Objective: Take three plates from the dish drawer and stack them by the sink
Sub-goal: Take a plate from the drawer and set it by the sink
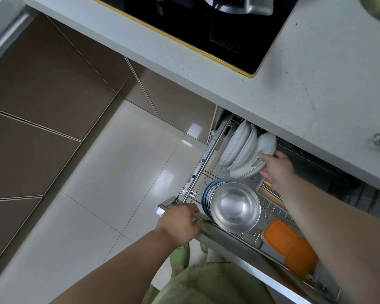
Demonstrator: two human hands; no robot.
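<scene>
The dish drawer (pixel 233 236) is pulled out under the white counter. Several white plates (pixel 237 148) stand on edge in its wire rack at the far end. My right hand (pixel 275 168) reaches in and its fingers grip the rim of the nearest white plate (pixel 247 166). My left hand (pixel 180 224) is closed on the drawer's front edge near its left corner. The sink is not in view.
A steel bowl (pixel 235 208) nests on blue bowls (pixel 206 194) at the drawer's front. Orange lids (pixel 291 244) lie to the right, and chopsticks (pixel 270 191) sit behind the bowl. A black cooktop (pixel 206 29) lies on the counter (pixel 316 73). Glossy floor tiles (pixel 119 172) spread left.
</scene>
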